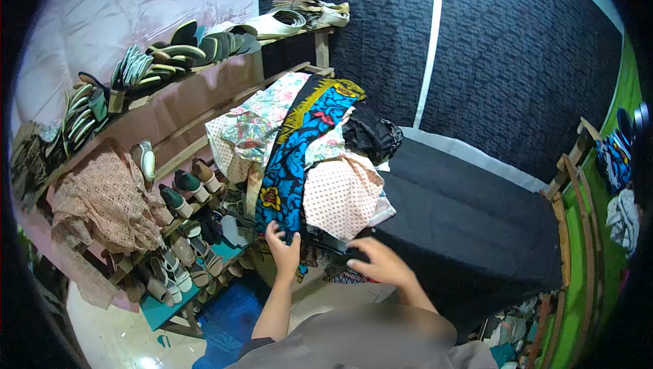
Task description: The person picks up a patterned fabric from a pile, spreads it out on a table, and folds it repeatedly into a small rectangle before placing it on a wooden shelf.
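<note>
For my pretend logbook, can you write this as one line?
left hand: at blue patterned cloth, grip unclear | right hand: near dotted cloth, grip unclear | both cloths: heaped on black table

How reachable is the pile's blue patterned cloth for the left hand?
Probably yes: the left hand is at the near end of the blue patterned cloth, with nothing visibly between; contact is unclear.

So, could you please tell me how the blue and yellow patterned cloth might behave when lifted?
The blue and yellow patterned cloth is probably floppy, as it drapes in soft curves. It looks thin, so likely light. It might drag the pale dotted cloth bunched against it.
</note>
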The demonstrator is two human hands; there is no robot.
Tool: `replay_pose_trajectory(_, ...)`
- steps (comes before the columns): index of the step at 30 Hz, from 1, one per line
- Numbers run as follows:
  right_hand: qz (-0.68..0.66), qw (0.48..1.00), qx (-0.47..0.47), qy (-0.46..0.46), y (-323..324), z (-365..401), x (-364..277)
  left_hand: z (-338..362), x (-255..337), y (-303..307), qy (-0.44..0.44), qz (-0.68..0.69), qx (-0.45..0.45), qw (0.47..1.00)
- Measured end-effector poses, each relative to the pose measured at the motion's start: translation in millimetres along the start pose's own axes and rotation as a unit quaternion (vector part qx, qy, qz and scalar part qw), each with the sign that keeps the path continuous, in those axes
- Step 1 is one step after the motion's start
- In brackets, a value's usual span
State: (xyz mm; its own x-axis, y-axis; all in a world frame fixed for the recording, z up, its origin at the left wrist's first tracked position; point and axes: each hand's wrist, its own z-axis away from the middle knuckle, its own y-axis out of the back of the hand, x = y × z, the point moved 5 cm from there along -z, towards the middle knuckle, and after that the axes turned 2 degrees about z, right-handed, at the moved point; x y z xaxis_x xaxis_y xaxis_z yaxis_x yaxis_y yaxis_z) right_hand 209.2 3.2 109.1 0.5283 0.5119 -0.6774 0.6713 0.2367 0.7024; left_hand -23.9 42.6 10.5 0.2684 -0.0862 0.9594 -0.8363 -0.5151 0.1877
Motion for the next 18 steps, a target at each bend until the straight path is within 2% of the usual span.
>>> replay_pose_trajectory(1, -0.012, 0.999, -0.029, 0.010, -10.8, 6.2, -0.2, 5.9, 1.5, 2.2, 0.003, 0.020, 0.059, 0.998)
replay_pose_trajectory(2, -0.019, 0.999, -0.036, 0.012, -15.2, 12.4, -1.3, 6.5, -12.0, -2.7, -0.027, 0.009, 0.081, 0.996)
replay_pose_trajectory(3, -0.049, 0.998, -0.039, 0.010, -37.0, -35.3, 3.5, -42.5, -28.4, 2.2, -0.059, -0.011, 0.071, 0.996)
replay_pose_trajectory(5, -0.161, 0.986, -0.033, -0.043, -54.0, -40.2, 12.3, -36.5, -44.5, -2.2, -0.085, -0.069, 0.033, 0.994)
replay_pose_trajectory(6, -0.170, 0.983, -0.036, -0.053, -60.9, -40.6, 18.4, -30.3, -45.7, -6.6, -0.049, -0.049, 0.010, 0.998)
replay_pose_trajectory(7, -0.181, 0.981, -0.038, -0.062, -68.4, -42.2, 24.9, -27.4, -39.3, -5.9, -0.088, -0.121, 0.023, 0.988)
replay_pose_trajectory(12, -0.237, 0.965, -0.043, -0.104, -98.5, -42.4, 42.8, -40.8, -60.5, 5.6, -0.042, -0.046, 0.012, 0.998)
replay_pose_trajectory(15, -0.242, 0.963, -0.035, -0.112, -102.0, -45.1, 44.9, -44.3, -49.4, 14.0, -0.092, 0.010, 0.053, 0.994)
replay_pose_trajectory(17, -0.236, 0.962, -0.028, -0.134, -104.3, -44.0, 45.2, -50.5, -35.3, 10.8, -0.140, -0.051, 0.026, 0.988)
replay_pose_trajectory(18, -0.243, 0.960, -0.038, -0.134, -108.4, -41.0, 43.6, -62.3, -39.4, 4.0, -0.185, -0.068, 0.040, 0.980)
